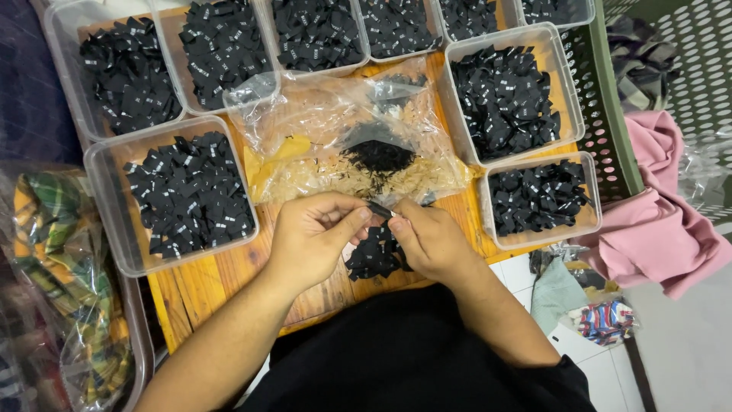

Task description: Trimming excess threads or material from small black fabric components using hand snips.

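a person seated at a low wooden table (229, 278) pinches a small black fabric label (380, 210) between both hands, seen from a head-worn camera looking down. the left hand (316, 233) closes its thumb and forefinger on one end of the label, the other fingers curled in; the right hand (428, 238) grips the other end the same way, its fingers narrow and tight. the label sits just above the table edge nearest the person, between the two thumbs. directly beneath the hands lies a small loose heap of black labels (374, 255) on the bare wood. just beyond the hands spreads a crumpled clear plastic bag (335, 137) holding a dark clump of thread-like scraps (379, 155) and a yellow piece at its left side. clear plastic tubs ring the bag, each filled with black labels bearing small white marks: one tub at the left (107, 221), a smaller one at the right (587, 221), a larger one behind it (568, 84), and more along the far edge. a green perforated basket (610, 145) stands right of the table, with pink cloth (659, 229) draped beside it. a bagged plaid fabric (53, 252) lies at the left.
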